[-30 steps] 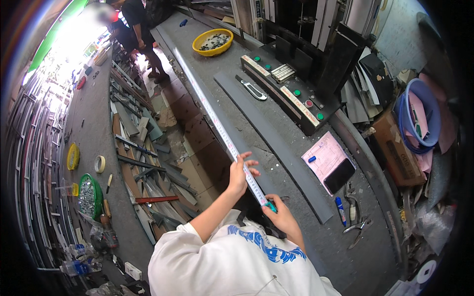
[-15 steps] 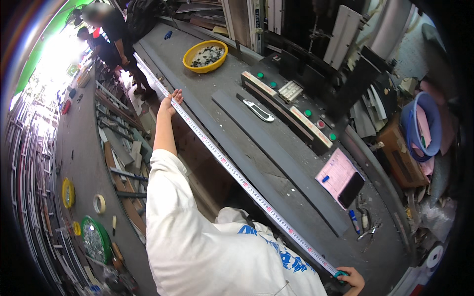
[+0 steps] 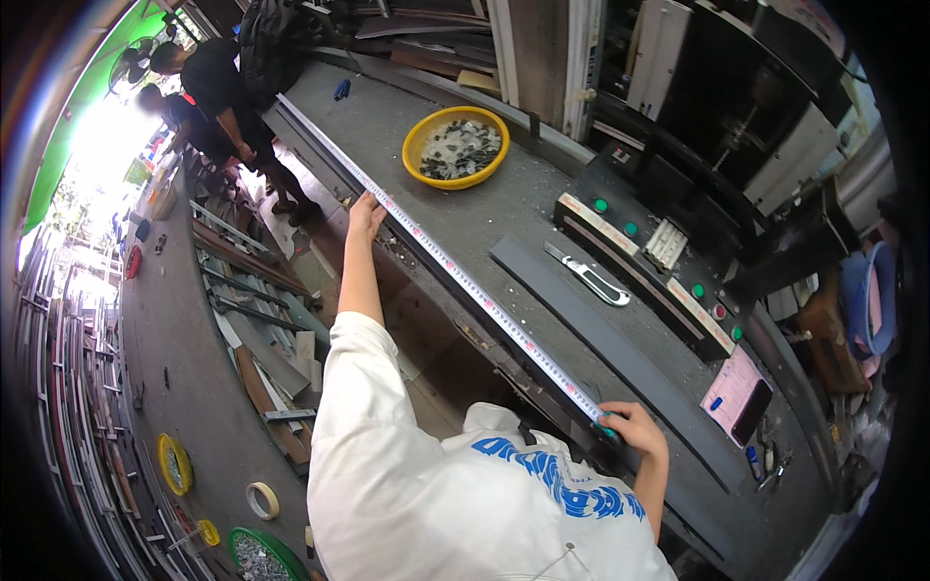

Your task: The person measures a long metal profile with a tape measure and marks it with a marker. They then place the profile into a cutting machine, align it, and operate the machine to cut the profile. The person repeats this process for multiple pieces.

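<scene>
A long tape measure blade (image 3: 465,281) is stretched along the front edge of a grey metal workbench (image 3: 542,208), over a long pale metal strip (image 3: 320,131). My left hand (image 3: 366,211) reaches far out and presses the blade's far end against the bench edge. My right hand (image 3: 628,426) is closed on the teal tape measure case (image 3: 605,423) at the near end. My white printed shirt fills the lower middle of the view.
A yellow bowl of small parts (image 3: 457,147), a utility knife (image 3: 593,275), a dark flat bar (image 3: 620,368), a control panel with green and red buttons (image 3: 668,281) and a pink pad (image 3: 733,392) lie on the bench. Another person (image 3: 228,92) stands at far left. Metal offcuts and tape rolls cover the floor.
My left hand slid from beside my right hand far out along the bench, drawing the blade out long. My right hand stays at the near end on the case.
</scene>
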Demonstrator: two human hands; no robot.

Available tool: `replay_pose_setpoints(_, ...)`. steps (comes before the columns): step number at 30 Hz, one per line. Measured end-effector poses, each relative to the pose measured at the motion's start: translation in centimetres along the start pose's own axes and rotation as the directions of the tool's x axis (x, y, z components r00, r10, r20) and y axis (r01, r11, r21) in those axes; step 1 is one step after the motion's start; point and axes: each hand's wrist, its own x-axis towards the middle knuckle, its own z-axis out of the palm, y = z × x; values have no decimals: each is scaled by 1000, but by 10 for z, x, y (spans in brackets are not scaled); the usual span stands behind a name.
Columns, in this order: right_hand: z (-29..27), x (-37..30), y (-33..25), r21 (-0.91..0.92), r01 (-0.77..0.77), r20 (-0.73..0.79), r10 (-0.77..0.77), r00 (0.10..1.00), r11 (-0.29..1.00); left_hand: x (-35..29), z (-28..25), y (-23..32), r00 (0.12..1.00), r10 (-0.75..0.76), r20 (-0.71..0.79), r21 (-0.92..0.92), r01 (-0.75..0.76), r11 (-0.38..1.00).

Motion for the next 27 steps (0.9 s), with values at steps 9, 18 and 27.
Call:
replay_pose_setpoints(9, 5, 17, -28, 6, -32, -21, 32, 999, 999, 13, -7, -10, 996, 21, -83, 49, -17, 999)
replay_pose_setpoints(18, 4, 8, -17, -42, -24, 51, 26, 998, 999, 1, -26, -24, 985, 126, -121, 71, -118, 990)
replay_pose_setpoints(27, -46, -93, 95, 15, 20, -106, -18, 994, 1000, -80, 19, -46, 857, 498, 130, 936, -272, 224)
